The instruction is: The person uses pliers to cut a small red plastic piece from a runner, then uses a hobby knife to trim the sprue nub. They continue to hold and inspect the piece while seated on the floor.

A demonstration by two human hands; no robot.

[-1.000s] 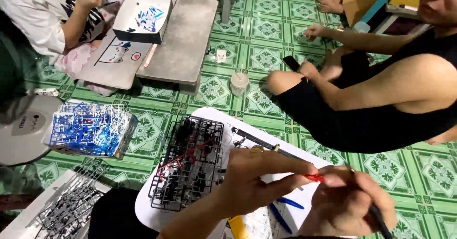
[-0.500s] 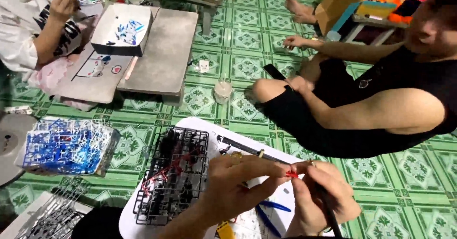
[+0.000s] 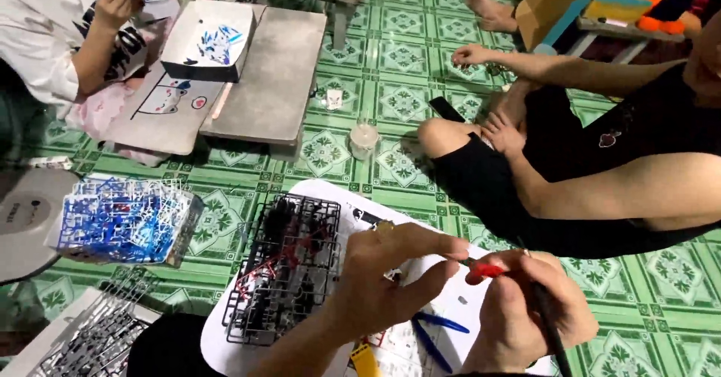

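In the lower middle of the frame the left hand [image 3: 383, 275] reaches rightward, its fingers pinching one end of a small red part [image 3: 487, 269]. The right hand [image 3: 526, 313] sits just beside it, lower right, clenched around a dark slim tool [image 3: 552, 332] whose long axis slants down to the frame's bottom edge; its thumb touches the red part's other end. The part lies between the two hands, roughly level, above the white round tabletop [image 3: 315, 193]. A stack of black parts frames [image 3: 282, 275] rests to the left, and blue cutters [image 3: 432, 332] lie below the hands.
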